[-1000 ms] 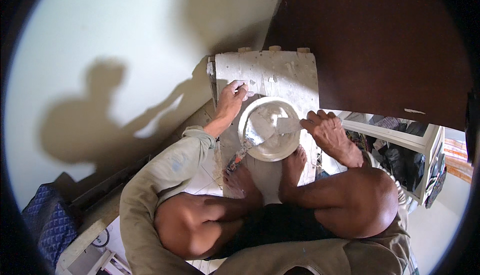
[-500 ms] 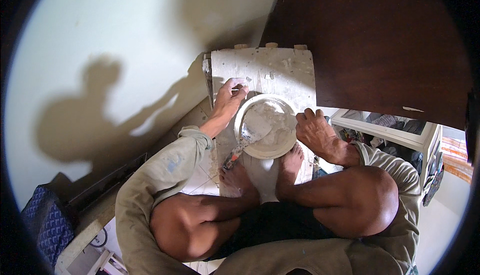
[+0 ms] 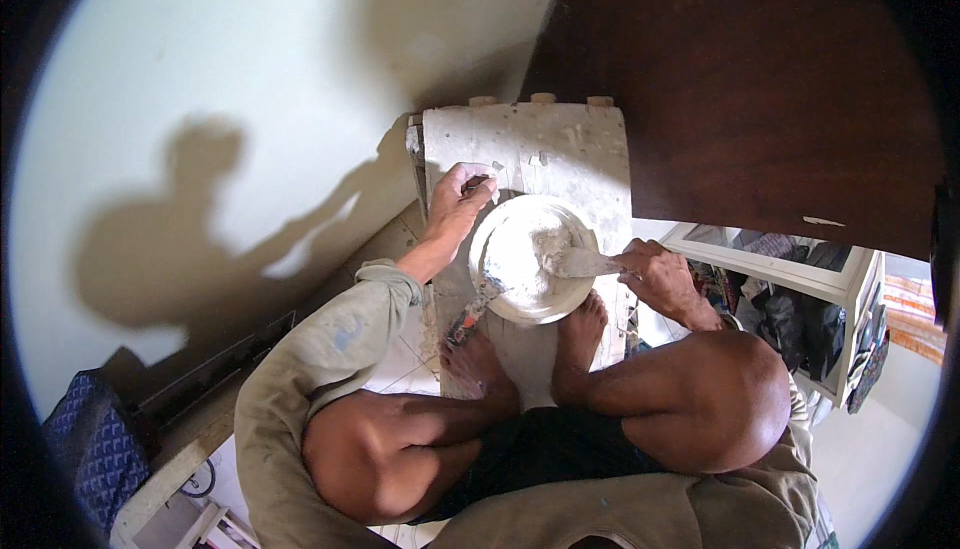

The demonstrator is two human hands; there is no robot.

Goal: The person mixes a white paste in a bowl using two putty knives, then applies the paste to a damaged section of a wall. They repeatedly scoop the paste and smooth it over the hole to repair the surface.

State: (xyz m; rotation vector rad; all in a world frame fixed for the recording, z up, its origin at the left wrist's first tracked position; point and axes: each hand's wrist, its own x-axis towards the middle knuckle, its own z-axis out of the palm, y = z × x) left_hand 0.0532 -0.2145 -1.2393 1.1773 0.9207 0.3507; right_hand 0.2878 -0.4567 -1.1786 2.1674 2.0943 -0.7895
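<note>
A round pale bowl holding whitish, wet-looking paste sits between my bare feet on a dusty, worn board. My right hand grips a putty knife at the bowl's right, its blade reaching into the paste. A second scraper rests at the near-left rim, its orange-and-dark handle hanging over my left foot. My left hand is raised just left of the bowl, fingers pinched on something small that I cannot make out.
A pale wall with shadows rises at left; a dark brown panel stands right. Below the panel is a white glass-fronted cabinet stuffed with items. A blue patterned bag sits at lower left, beside a wooden ledge.
Compared with half a second ago, the putty knife in my right hand now lies across the bowl's right side into the paste, and that hand has moved slightly right and down. My left hand has barely moved.
</note>
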